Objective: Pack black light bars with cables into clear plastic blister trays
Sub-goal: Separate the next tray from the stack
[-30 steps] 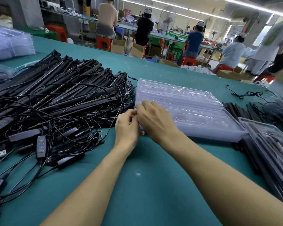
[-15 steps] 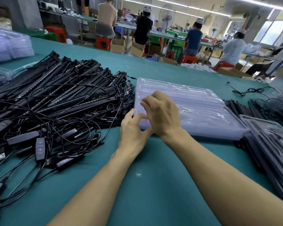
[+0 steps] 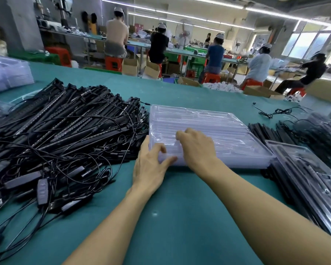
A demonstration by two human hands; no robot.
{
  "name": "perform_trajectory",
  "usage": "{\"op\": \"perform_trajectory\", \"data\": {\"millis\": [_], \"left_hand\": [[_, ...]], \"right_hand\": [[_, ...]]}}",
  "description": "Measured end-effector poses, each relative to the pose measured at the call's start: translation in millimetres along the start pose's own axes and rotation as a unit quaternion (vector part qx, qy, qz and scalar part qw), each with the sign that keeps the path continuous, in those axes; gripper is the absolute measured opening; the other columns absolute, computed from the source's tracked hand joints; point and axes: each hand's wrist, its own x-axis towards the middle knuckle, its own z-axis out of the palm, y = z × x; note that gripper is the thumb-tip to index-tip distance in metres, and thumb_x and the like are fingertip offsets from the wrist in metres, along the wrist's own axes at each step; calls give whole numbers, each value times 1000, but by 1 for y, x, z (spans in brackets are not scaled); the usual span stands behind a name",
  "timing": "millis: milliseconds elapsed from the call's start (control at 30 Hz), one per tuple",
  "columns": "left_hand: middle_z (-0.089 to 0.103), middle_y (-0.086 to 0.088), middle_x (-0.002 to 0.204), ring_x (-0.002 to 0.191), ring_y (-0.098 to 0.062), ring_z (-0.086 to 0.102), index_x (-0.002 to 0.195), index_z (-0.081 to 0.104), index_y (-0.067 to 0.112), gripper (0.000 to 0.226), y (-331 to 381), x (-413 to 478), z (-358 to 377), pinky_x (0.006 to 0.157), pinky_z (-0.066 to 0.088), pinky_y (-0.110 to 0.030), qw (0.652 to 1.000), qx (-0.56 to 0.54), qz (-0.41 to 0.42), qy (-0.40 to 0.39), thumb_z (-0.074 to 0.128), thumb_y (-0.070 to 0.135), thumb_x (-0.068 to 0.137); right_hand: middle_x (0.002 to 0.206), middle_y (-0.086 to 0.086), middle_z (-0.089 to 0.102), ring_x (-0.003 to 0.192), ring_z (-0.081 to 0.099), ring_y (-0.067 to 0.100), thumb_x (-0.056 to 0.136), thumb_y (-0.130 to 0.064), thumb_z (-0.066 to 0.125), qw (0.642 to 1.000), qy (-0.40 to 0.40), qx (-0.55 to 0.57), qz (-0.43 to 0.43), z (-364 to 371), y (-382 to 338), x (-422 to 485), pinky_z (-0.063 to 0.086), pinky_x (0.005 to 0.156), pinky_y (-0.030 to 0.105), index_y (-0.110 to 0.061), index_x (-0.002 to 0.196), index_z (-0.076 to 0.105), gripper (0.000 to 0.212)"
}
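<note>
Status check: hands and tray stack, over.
Left hand grips near corner of tray stack; right hand curled on its top. Light bars piled left, untouched. Nothing blocking.

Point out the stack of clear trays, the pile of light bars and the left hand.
stack of clear trays (image 3: 218,119): head view, bare top near the far edge.
pile of light bars (image 3: 75,119): head view, middle of the heap.
left hand (image 3: 149,165): head view, back of the hand.
</note>
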Motion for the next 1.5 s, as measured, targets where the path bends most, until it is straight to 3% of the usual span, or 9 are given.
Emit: {"op": "perform_trajectory", "data": {"millis": [367, 567, 700, 933, 1100, 1200, 1267, 1367, 1500], "left_hand": [[28, 14, 149, 123, -16, 45, 83, 43, 32, 34, -3, 1, -1, 84, 49, -37, 1000, 20, 18, 6, 71, 50, 83], [22, 11, 155, 137, -16, 34, 81, 44, 31, 33, -6, 2, 1, 93, 44, -35, 999, 17, 28, 3, 71, 49, 85], [26, 9, 151, 135, -19, 37, 80, 46, 31, 33, -4, 2, -1, 91, 45, -35, 1000, 14, 17, -1, 70, 53, 82], [25, 11, 150, 124, -18, 44, 82, 45, 32, 32, -5, 1, -1, 84, 53, -39, 999, 35, 30, 3, 68, 54, 84], [39, 6, 129, 118, -19, 43, 84, 52, 27, 32, -6, 2, -4, 89, 45, -32, 999, -5, 49, 17, 73, 52, 80], [40, 5, 133, 124, -17, 38, 79, 53, 30, 40, 4, 6, -8, 92, 41, -34, 993, 105, 37, 31, 53, 71, 80], [48, 4, 134, 122, -19, 43, 78, 56, 28, 39, 21, 21, -8, 97, 38, -38, 977, 200, 36, 69, 44, 64, 88], [53, 0, 136, 125, -21, 46, 119, 58, 23, 37, 45, 67, -4, 104, 34, -38, 957, 289, 25, 5, 43, 46, 94], [12, -2, 165, 152, -20, 8, 157, 11, 18, 93, 48, 110, 2, 122, 9, -45, 918, 350, -7, -185, 36, 76, 89]], "right_hand": [[86, 13, 64, 78, 54, 33, 80, 14, 49, 987, 158, 15, 19, -65, 27, 56, 34, 63, 34, -12, 103, 67, 39], [82, 12, 63, 77, 55, 31, 90, 9, 50, 972, 235, 9, 0, -103, 29, 81, 42, 71, 39, -11, 102, 65, 28], [76, 14, 58, 70, 54, 30, 89, 11, 52, 963, 269, 21, 22, -131, 37, 97, 45, 60, 41, -9, 88, 60, 22], [77, 12, 58, 74, 56, 31, 95, 3, 50, 947, 315, 32, 59, -125, 54, 98, 52, 65, 45, -7, 96, 60, 14], [85, 12, 65, 78, 59, 31, 94, 1, 52, 976, 206, 65, -8, -81, 38, 72, 51, 65, 40, -15, 106, 65, 23], [90, 12, 65, 85, 54, 32, 91, -3, 54, 985, 149, 81, -27, -59, 44, 52, 41, 62, 35, -12, 99, 60, 14], [90, 9, 64, 86, 54, 32, 89, -10, 60, 987, 124, 85, -50, -57, 42, 47, 43, 64, 37, -12, 93, 57, 6], [98, 6, 64, 93, 55, 31, 90, -19, 64, 985, 112, 128, -43, -56, 42, 46, 48, 73, 39, -16, 102, 61, 12], [99, 0, 62, 95, 55, 27, 94, -20, 59, 985, 108, 131, -33, -48, 41, 43, 38, 65, 31, -20, 98, 66, 8]]}}
